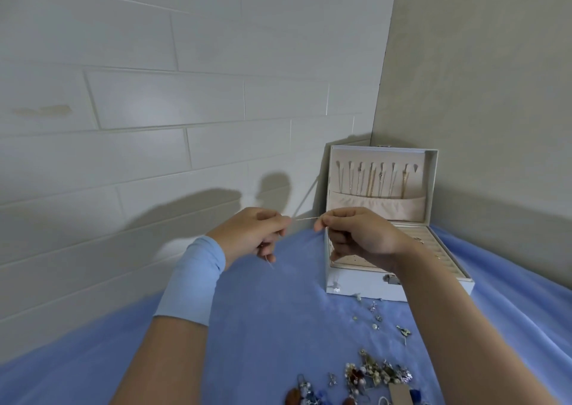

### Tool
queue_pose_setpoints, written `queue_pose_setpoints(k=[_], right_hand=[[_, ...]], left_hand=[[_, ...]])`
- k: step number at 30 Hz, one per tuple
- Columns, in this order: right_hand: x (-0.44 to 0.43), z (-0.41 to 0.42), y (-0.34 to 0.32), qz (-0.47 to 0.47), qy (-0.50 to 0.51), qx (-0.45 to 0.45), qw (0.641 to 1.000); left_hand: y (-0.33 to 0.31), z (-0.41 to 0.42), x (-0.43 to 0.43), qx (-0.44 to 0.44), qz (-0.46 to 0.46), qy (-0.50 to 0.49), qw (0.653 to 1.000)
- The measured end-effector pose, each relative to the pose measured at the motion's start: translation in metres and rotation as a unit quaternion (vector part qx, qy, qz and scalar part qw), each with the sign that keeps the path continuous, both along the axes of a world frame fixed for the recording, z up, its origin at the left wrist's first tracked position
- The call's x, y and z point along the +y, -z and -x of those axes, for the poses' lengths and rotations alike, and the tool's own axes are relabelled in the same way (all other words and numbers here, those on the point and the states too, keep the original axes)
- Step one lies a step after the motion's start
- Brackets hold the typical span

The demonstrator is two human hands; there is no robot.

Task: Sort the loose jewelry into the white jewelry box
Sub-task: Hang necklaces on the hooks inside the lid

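A thin chain necklace (306, 218) is stretched taut between my two hands, raised above the blue cloth. My left hand (250, 234) pinches one end, and a loose tail hangs below its fingers. My right hand (356, 234) pinches the other end in front of the white jewelry box (365, 287). The box stands open in the corner, and its lid (431, 182) carries several necklaces hanging from hooks above a pink pocket. Loose jewelry (376, 372) lies in a heap on the cloth near the bottom edge.
A blue cloth (263, 327) covers the table. Small earrings and charms (374, 315) are scattered just in front of the box. A white tiled wall (154, 110) rises on the left and a beige wall (479, 95) behind the box. A light blue band wraps my left wrist.
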State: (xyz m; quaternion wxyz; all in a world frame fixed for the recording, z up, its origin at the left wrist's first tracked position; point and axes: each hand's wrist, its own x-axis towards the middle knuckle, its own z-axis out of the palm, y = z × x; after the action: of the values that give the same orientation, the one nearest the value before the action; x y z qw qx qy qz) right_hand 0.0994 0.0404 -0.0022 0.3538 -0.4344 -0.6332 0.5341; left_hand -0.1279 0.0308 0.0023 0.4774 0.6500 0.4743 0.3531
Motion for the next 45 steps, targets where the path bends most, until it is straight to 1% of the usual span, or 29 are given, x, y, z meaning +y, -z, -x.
queue_pose_setpoints(k=[2,6,11,15,19,22,24,26,28,30,33,36,40,42,45], right_hand=[[0.001,-0.005,-0.001,0.011,0.004,0.007,1.000],[-0.005,-0.015,-0.007,0.026,-0.016,0.038,0.999],[-0.011,-0.041,-0.024,-0.025,-0.078,0.010,0.997],[-0.005,-0.069,-0.041,-0.043,-0.066,0.067,0.995],[0.009,-0.103,-0.060,-0.066,0.018,0.127,0.990],[0.026,-0.130,-0.066,-0.082,0.120,0.126,0.981],[0.039,-0.147,-0.064,-0.103,0.182,0.073,0.975],[0.052,-0.160,-0.059,-0.123,0.219,0.007,0.968],[0.066,-0.169,-0.052,-0.130,0.256,-0.026,0.958],[0.080,-0.176,-0.044,-0.146,0.320,-0.054,0.934],[0.105,-0.183,-0.032,-0.199,0.411,-0.079,0.886],[0.124,-0.184,-0.023,-0.233,0.460,-0.059,0.855],[0.136,-0.177,-0.020,-0.262,0.504,-0.057,0.821],[0.139,-0.175,-0.019,-0.274,0.513,-0.071,0.810],[0.140,-0.175,-0.014,-0.275,0.513,-0.099,0.807]], left_hand=[[-0.001,-0.005,-0.001,-0.071,0.000,0.002,0.997],[-0.009,-0.025,-0.009,-0.114,-0.038,0.008,0.993],[-0.036,-0.059,-0.010,-0.116,-0.090,0.031,0.989],[-0.066,-0.094,0.006,-0.094,-0.114,0.042,0.988],[-0.081,-0.135,0.029,-0.053,-0.114,0.040,0.991],[-0.082,-0.164,0.048,-0.029,-0.113,0.035,0.993],[-0.076,-0.183,0.065,0.011,-0.131,0.012,0.991],[-0.067,-0.199,0.084,0.063,-0.164,-0.027,0.984],[-0.057,-0.212,0.103,0.100,-0.191,-0.060,0.975],[-0.048,-0.225,0.121,0.132,-0.212,-0.083,0.965],[-0.038,-0.245,0.143,0.162,-0.238,-0.115,0.951],[-0.033,-0.261,0.155,0.154,-0.254,-0.165,0.941],[-0.026,-0.275,0.169,0.146,-0.233,-0.206,0.939],[-0.022,-0.278,0.173,0.147,-0.217,-0.216,0.940],[-0.020,-0.281,0.175,0.147,-0.207,-0.220,0.942]])
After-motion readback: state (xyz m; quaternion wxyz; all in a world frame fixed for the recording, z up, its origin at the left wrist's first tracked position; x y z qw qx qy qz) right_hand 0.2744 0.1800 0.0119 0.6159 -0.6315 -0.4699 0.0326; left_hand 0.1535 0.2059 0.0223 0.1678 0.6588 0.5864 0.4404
